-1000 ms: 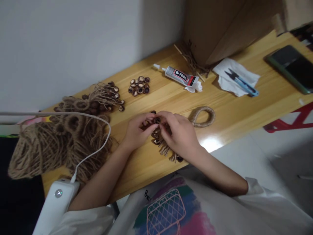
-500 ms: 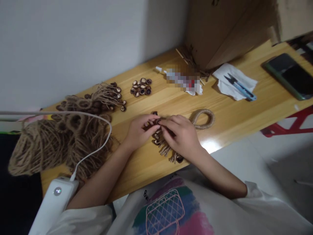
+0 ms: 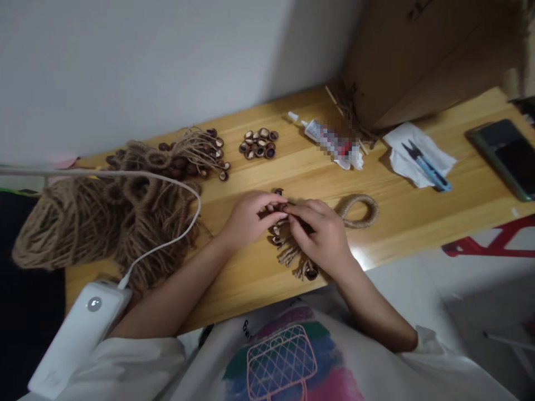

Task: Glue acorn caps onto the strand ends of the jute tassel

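Note:
My left hand (image 3: 249, 220) and my right hand (image 3: 324, 236) meet over the table, fingertips pinched together on a small dark brown nut shell (image 3: 285, 206). Fingers cover most of that shell. Under and beside my right hand lies a jute tassel (image 3: 288, 253), its twisted cord ends fanned out, with half nut shells (image 3: 276, 240) among them. A jute-wrapped ring (image 3: 361, 211) rests just beyond my right hand; the part between ring and cords is hidden by the hand.
A cluster of half shells (image 3: 259, 143) sits behind my hands. Jute bundles (image 3: 75, 223) fill the left, crossed by a white cable from a power bank (image 3: 79, 340). Rightward lie a glue tube (image 3: 328, 139), thread snips (image 3: 428, 167) on tissue, a phone (image 3: 504, 156) and a cardboard box (image 3: 418, 55).
The view has shifted, so the tabletop things appear further right. Both hands keep their pinch on the shell, with little visible change in the fingers.

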{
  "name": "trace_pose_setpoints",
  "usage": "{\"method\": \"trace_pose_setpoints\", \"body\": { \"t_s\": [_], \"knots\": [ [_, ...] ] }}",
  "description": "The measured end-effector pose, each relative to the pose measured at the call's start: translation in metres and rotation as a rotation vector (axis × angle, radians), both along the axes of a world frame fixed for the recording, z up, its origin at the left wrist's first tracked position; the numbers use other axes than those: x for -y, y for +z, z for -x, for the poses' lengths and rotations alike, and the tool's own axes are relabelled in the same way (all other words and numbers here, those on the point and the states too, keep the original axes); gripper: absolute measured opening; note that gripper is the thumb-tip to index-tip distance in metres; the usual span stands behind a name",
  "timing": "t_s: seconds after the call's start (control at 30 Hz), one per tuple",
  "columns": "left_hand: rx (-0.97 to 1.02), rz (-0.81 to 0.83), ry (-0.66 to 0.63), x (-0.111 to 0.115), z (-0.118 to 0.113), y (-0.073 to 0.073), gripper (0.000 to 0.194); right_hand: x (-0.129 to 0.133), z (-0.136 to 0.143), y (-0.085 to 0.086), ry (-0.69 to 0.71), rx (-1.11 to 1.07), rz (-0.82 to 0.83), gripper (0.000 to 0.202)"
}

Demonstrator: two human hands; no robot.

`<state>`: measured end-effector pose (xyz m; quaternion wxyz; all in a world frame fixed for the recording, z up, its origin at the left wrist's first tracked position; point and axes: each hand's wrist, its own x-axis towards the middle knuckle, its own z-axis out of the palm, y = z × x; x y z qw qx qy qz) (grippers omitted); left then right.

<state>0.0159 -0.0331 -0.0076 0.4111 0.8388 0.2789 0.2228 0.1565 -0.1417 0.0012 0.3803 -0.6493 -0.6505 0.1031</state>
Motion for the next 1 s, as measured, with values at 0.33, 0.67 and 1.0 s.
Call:
{"method": "trace_pose_setpoints", "body": {
  "t_s": [0.33, 0.67, 1.0],
  "knots": [
    [0.084, -0.058, -0.007, 0.0, 0.0012, -0.0056, 0.017, 0.0002, 0.0008, -0.0014, 0.012, 0.001, 0.018, 0.02],
    [0.089, -0.029, -0.03, 0.0012, 0.0029, -0.0018, 0.018, -0.0012, 0.0028, -0.0018, -0.001, 0.027, -0.005, 0.018],
    [0.077, -0.044, -0.004, 0.0019, 0.0024, -0.0018, 0.021, -0.0052, 0.0033, 0.0002, 0.009, 0.004, -0.014, 0.018]
  ]
}}
